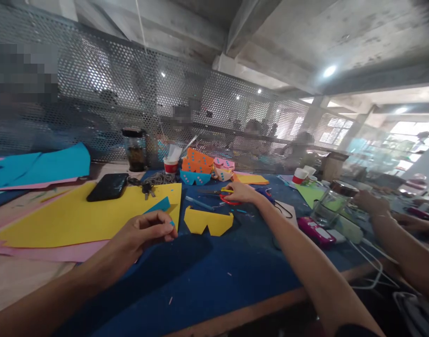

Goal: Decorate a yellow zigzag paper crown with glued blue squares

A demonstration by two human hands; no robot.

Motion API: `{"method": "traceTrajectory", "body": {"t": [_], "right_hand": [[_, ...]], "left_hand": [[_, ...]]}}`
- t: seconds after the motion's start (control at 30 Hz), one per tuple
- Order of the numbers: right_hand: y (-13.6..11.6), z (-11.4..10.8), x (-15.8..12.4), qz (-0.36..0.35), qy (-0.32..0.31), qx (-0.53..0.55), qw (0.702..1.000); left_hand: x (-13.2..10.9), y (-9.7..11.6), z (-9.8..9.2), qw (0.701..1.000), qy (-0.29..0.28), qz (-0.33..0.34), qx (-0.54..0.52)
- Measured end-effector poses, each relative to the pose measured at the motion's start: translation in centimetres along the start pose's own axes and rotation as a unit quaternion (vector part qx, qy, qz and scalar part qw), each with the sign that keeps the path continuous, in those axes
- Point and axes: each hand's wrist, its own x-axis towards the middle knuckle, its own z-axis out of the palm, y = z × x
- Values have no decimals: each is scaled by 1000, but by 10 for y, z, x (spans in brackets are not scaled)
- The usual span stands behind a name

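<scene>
My left hand (pixel 149 229) is closed in a pinch above the blue mat, with a tiny bit of blue paper (pixel 172 223) at its fingertips. Behind those fingers a larger blue paper strip (pixel 161 205) shows over the yellow sheet; whether the hand touches it I cannot tell. Farther off, my right hand (pixel 240 192) has its fingers on the red and yellow handles of the scissors (pixel 210 192), blades pointing left. Between the hands lies a yellow paper cut-out shaped like eyeglasses (pixel 209 222). A blue pen-like stick (pixel 199 202) rests just beyond it.
Yellow sheets (pixel 70 220), a black phone (pixel 107 187) and keys (pixel 147 188) lie left. Orange cut-outs with blue dots (pixel 197 161) stand at the back by a paper cup (pixel 171 164). Right are a glass jar (pixel 333 203), a magenta device (pixel 316 232) and another person's arm (pixel 396 234).
</scene>
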Motion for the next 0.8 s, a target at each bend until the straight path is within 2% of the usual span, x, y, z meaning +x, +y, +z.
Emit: {"method": "traceTrajectory", "body": {"t": [0.2,0.4,0.67,0.8], "right_hand": [[1,5,18,-5,-58,6,998],[6,10,20,0,-86,19,996],[2,8,10,-12,-38,68,997],[-12,2,0,-21,41,87,995]], "left_hand": [[-5,6,9,1000,7,-4,-1],[-9,10,15,1000,8,-14,-9],[-9,9,15,1000,-8,-14,-25],[-9,11,17,1000,2,-11,-24]]}}
